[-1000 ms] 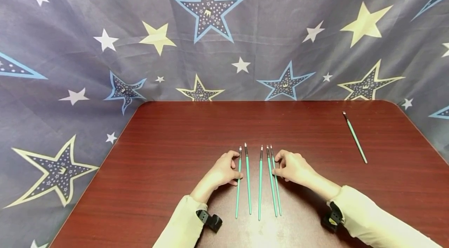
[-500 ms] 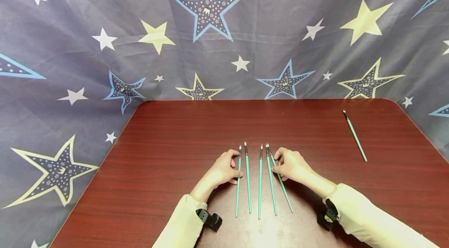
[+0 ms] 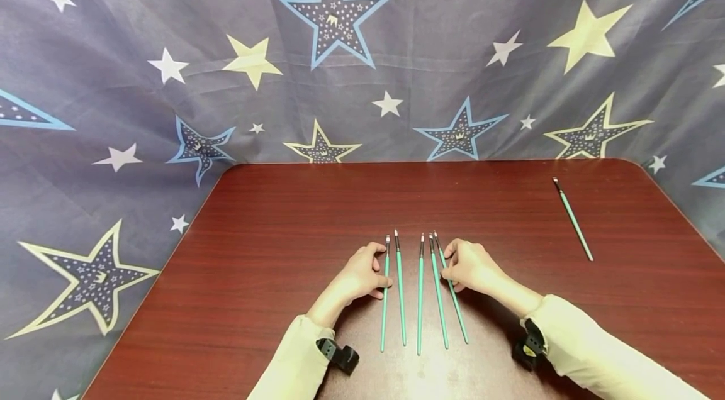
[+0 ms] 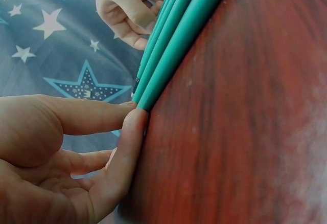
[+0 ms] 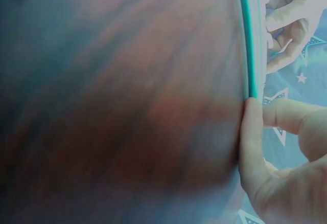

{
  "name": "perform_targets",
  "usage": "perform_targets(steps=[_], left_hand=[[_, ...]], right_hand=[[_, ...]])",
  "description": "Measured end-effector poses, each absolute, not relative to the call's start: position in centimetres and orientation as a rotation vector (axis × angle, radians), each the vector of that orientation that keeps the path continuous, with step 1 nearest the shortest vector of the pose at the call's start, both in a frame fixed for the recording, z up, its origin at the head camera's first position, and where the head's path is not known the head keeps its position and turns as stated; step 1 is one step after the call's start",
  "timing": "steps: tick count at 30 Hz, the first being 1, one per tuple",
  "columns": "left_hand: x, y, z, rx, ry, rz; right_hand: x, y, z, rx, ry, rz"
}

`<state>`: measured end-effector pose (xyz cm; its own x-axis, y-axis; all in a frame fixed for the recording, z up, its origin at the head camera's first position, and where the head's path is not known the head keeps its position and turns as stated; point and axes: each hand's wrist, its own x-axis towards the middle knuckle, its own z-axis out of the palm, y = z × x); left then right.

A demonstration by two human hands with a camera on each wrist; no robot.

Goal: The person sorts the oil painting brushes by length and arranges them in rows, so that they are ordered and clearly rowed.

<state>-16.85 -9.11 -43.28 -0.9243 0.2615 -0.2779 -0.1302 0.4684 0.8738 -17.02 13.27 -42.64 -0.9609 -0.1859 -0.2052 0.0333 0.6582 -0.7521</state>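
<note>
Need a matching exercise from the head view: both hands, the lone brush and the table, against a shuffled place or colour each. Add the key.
1. left hand
2. right hand
3. lone brush
4. table

A. reddish brown
B. at the right end of the row of five brushes
C. off to the far right, apart from the row
D. at the left end of the row

Pairs: 1-D, 2-B, 3-C, 4-A

No legible txt, nos., labels or brands in any view
</note>
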Motion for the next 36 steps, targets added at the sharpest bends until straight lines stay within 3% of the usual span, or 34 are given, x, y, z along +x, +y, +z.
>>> perform_targets(steps=[18,36], left_hand=[[-16.8,-9.1,-43.2,0.112,2.355,1.436],[-16.7,-9.1,-42.9,0.109,2.352,1.429]], right_hand=[[-17.3,13.5,-42.8,-0.174,2.639,-1.177],[-20.3,14.5,-41.8,-0.175,2.677,-1.277]])
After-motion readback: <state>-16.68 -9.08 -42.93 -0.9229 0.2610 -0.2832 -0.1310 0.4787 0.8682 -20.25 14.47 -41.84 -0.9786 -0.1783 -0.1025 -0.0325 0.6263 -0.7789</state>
